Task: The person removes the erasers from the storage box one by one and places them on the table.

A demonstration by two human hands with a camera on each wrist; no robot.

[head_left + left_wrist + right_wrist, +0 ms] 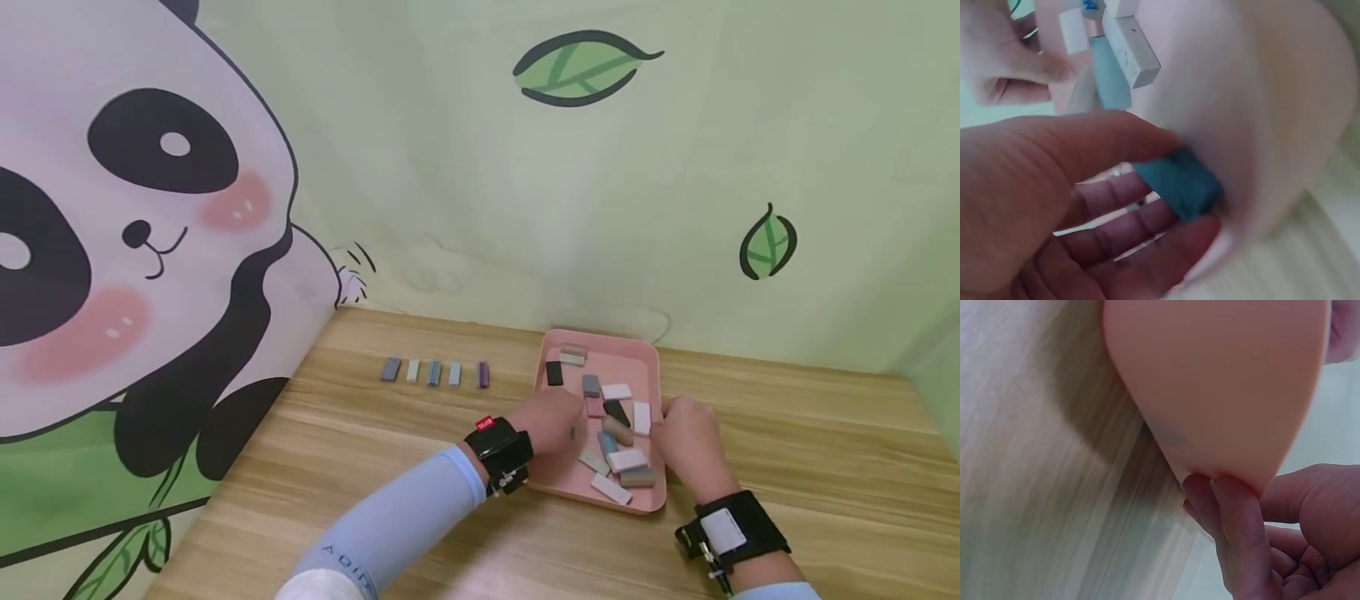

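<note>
Pinched a teal block (1179, 184) between thumb and fingertips of left hand (551, 421), fingers curled around it, lifted just off the floor of pink tray (637, 358); block sat at the fingertips, not deep in the palm, probably so it could be set down neatly on end. Gripped the right near rim of the tray with right hand (690, 442), fingers (1235, 531) hooked under the edge and thumb likely on top, apparently to steady the tray against sliding on wooden table (825, 467) while the other hand picked. Seemed slightly tipped in the right wrist view, cannot tell for sure. Teal block lay over the left-centre part of the tray, near its left wall, with white block (1132, 53) and light blue block (1107, 72) just beyond it, toward the right hand. Left loose in the tray: assorted white, grey, black and tan blocks, jumbled, some touching. Stood in a spaced row (435, 372) on the table, left of the tray and well apart from it: five blocks, grey to purple, likely sorted there on purpose.
</note>
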